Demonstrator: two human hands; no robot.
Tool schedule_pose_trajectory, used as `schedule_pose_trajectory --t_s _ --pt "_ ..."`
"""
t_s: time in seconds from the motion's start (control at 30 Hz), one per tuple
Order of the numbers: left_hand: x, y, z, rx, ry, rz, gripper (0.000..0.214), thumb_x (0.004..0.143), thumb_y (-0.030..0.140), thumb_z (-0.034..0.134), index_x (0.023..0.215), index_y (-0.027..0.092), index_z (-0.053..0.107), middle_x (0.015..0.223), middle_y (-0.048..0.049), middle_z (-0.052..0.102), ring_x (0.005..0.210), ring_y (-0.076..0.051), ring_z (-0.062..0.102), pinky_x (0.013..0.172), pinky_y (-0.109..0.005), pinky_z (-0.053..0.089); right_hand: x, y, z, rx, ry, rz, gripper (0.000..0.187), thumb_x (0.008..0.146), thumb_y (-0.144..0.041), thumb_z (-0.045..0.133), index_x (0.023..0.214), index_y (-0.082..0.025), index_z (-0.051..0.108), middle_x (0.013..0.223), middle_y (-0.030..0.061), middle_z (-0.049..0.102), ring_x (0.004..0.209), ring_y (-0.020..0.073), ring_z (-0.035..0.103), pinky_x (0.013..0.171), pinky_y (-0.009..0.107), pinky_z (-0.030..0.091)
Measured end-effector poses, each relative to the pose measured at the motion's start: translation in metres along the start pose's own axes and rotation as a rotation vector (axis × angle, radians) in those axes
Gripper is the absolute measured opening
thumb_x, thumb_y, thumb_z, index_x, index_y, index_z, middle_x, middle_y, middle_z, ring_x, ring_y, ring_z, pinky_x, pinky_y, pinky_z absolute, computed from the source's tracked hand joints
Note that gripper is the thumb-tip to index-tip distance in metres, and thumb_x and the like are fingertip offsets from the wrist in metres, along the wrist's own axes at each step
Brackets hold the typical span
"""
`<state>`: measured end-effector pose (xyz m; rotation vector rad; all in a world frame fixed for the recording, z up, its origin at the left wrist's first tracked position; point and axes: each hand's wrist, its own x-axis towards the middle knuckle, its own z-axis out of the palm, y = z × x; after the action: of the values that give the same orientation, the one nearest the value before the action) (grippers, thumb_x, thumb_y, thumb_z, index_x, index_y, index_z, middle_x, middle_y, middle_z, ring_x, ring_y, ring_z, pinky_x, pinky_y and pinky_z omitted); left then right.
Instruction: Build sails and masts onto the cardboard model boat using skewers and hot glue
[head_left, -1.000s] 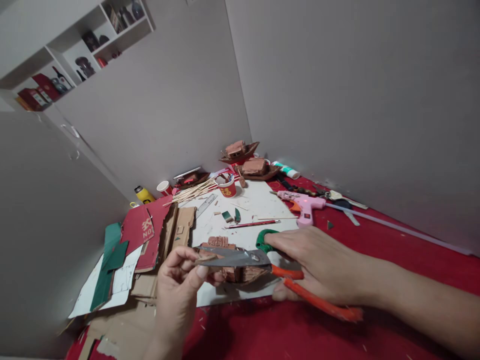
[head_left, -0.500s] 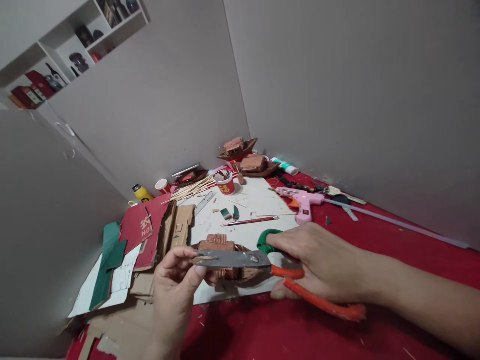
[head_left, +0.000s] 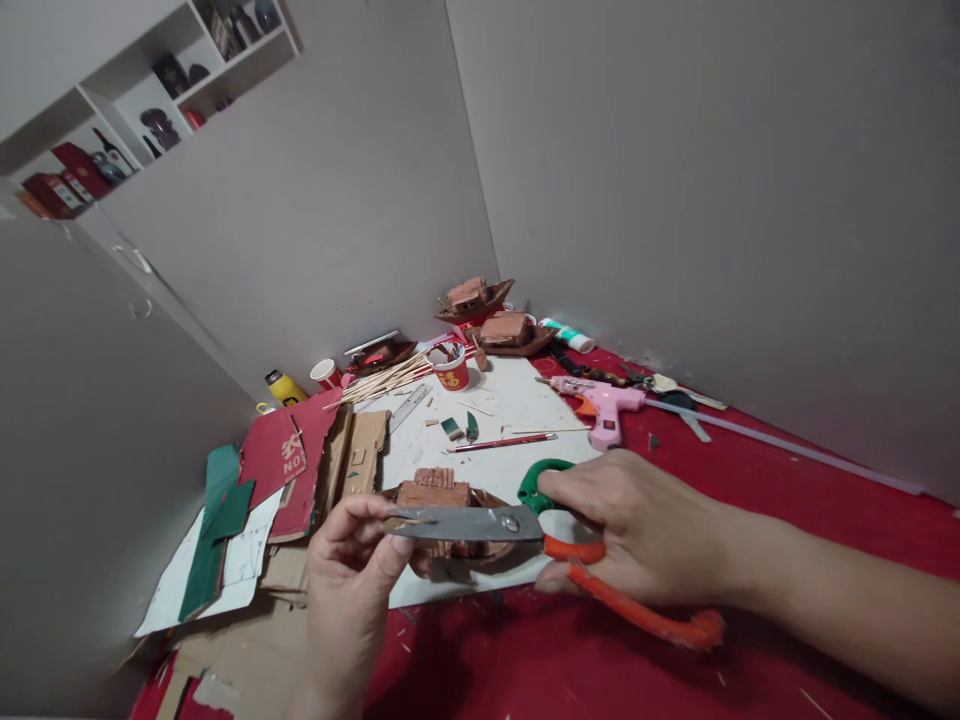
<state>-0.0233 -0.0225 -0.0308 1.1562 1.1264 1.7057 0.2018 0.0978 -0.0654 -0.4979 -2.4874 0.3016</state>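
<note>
Right hand closed round the handles of the scissors, one loop green, the other orange; how each finger sits in the loops cannot be told. Blades lie together, pointing toward the left hand. Left hand: thumb and fingers pinched on a small tan piece at the blade tips; whether the blades bite into it, cannot tell. Below and behind the blades, a brown model boat rests on a white sheet, partly hidden by scissors and left fingers. Beyond it on the sheet: a red pencil, a ruler and a red paper cup with items standing in it. Thin wooden sticks lie left of the cup. Right of the sheet, a pink glue gun lies on the red table cover. Left: brown cardboard and a green strip. At the back, near the wall corner, two further model boats.
</note>
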Motion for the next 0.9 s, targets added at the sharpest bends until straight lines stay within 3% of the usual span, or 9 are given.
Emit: schedule_pose_trajectory --t_s 0.33,0.53,0.7,0.9 --pt "-0.003 0.007 0.002 0.016 0.003 -0.022 0.017 0.073 0.020 0.079 0.083 0.020 0.065 0.063 0.0031 0.071 0.052 -0.009 0.064 0.053 -0.016 0.052 -0.001 0.001 -0.005 -0.031 0.106 -0.107 0.047 0.087 -0.062 0.051 0.063 -0.022 0.041 0.051 -0.0020 0.051 0.043 0.0123 0.042 0.046 0.027 0.024" --pt "-0.001 0.006 0.001 -0.075 -0.071 -0.045 0.014 0.076 0.019 0.077 0.084 0.019 0.065 0.061 0.0032 0.069 0.051 -0.009 0.063 0.051 -0.016 0.051 0.000 0.005 -0.003 -0.017 0.198 -0.149 0.051 0.088 -0.064 0.048 0.060 -0.022 0.040 0.049 -0.0038 0.046 0.042 0.0104 0.037 0.045 0.026 0.023" --pt "0.004 0.006 0.002 -0.159 -0.098 -0.104 0.015 0.076 0.018 0.076 0.085 0.019 0.065 0.061 0.0022 0.068 0.054 -0.009 0.065 0.053 -0.015 0.050 0.002 0.014 -0.005 -0.055 0.199 0.068 0.048 0.084 -0.064 0.052 0.063 -0.021 0.048 0.047 -0.0027 0.047 0.041 0.0108 0.038 0.044 0.025 0.026" --pt "0.007 0.007 0.001 -0.167 0.038 -0.142 0.025 0.070 0.018 0.080 0.092 0.019 0.068 0.065 0.0034 0.065 0.053 -0.008 0.064 0.052 -0.015 0.051 0.006 0.027 -0.009 -0.451 -0.058 0.428 0.038 0.088 -0.052 0.053 0.079 -0.016 0.065 0.066 0.0134 0.069 0.055 0.0238 0.061 0.048 0.029 0.027"
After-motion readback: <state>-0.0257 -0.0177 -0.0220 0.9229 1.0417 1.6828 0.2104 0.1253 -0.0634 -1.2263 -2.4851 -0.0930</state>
